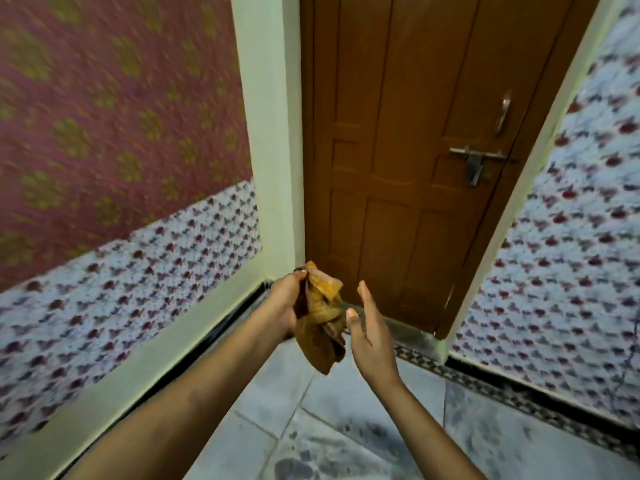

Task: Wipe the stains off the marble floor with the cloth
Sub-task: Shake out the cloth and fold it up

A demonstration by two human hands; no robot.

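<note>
At frame centre the left hand (285,299) has its grip clamped on the bunched orange cloth (322,323), held in the air above the marble floor (363,410). The right hand (369,336) hovers beside it, fingers apart. Dark stains (329,448) lie at lower centre. Best to fold the cloth into a flat pad, crouch, then press firmly.

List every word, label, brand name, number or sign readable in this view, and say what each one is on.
None: no readable text shows anywhere in this view.
The orange-brown cloth gripped in the left hand carries no visible label.
The wooden door, its metal latch and handle show no markings.
The wall tiles and wallpaper bear only blurred patterns, no letters.
</note>
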